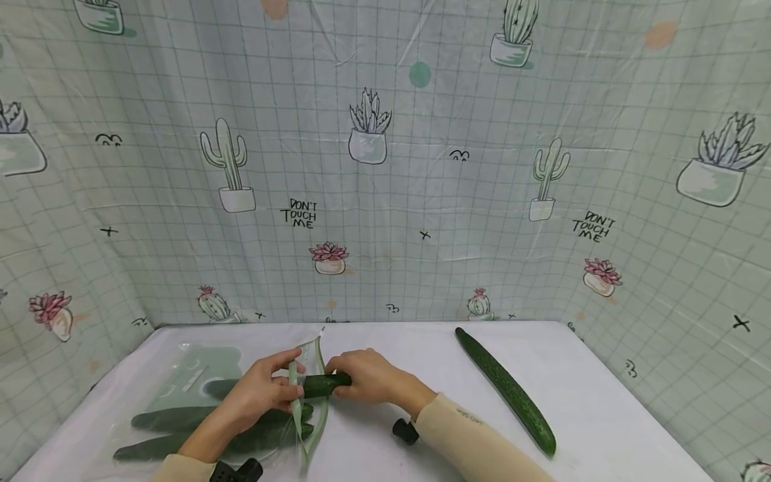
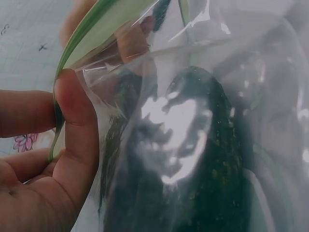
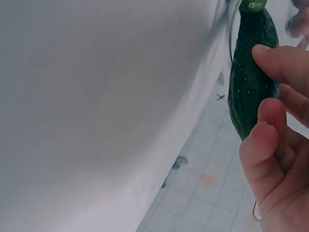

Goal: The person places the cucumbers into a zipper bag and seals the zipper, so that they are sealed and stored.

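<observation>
My left hand (image 1: 255,390) pinches the green-edged mouth of a clear plastic zip bag (image 1: 323,423) between thumb and fingers. Inside the bag, two cucumbers (image 1: 171,419) lie side by side, seen through the film. A third cucumber (image 1: 325,385) is partly in the bag's mouth, its near end sticking out to the right. My right hand (image 1: 369,377) grips that end; in the right wrist view, thumb and fingertips press on the dark green skin of this cucumber (image 3: 248,82). Close to the left wrist view, the film of the bag covers a cucumber (image 2: 198,145).
Another cucumber (image 1: 508,395) lies slantwise on the white table (image 1: 602,408), right of the right forearm. Black wrist devices (image 1: 237,471) show near both sleeves. Behind the table hangs a checked curtain (image 1: 397,201) printed with cacti, with sides at left and right.
</observation>
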`<state>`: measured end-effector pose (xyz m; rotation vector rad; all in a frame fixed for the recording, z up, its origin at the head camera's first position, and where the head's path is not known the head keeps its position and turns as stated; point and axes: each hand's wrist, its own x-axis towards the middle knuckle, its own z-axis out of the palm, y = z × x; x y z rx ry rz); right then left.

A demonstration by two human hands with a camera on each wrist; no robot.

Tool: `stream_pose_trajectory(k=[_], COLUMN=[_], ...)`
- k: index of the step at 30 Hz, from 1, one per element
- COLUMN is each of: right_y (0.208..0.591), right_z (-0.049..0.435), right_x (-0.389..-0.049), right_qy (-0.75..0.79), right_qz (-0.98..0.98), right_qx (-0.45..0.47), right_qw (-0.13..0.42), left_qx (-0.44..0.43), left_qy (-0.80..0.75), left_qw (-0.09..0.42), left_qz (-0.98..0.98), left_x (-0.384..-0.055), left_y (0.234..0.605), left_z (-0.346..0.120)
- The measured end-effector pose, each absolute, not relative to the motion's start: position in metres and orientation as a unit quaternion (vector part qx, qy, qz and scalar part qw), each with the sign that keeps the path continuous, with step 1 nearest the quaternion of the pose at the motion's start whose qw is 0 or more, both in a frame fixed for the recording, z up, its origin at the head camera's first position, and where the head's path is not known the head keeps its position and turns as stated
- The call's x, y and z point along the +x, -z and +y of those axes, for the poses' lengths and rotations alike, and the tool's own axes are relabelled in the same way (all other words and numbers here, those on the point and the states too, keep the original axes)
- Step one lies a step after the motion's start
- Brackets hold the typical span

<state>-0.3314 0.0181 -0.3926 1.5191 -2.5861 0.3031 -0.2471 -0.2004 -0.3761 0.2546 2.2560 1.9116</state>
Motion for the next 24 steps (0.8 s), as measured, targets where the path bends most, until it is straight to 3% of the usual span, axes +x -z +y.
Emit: stream_pose_trajectory(k=[24], right_y=[0.382], right_z=[-0.028], right_x=[-0.318], right_qy=[-0.108], right_qz=[-0.848], right_qx=[0.516], right_qw=[0.053], left_qx=[0.072], left_qy=[-0.607], left_qw=[0.089], left_qz=[0.786], left_x=[-0.24], left_y=[0.354], left_z=[-0.227])
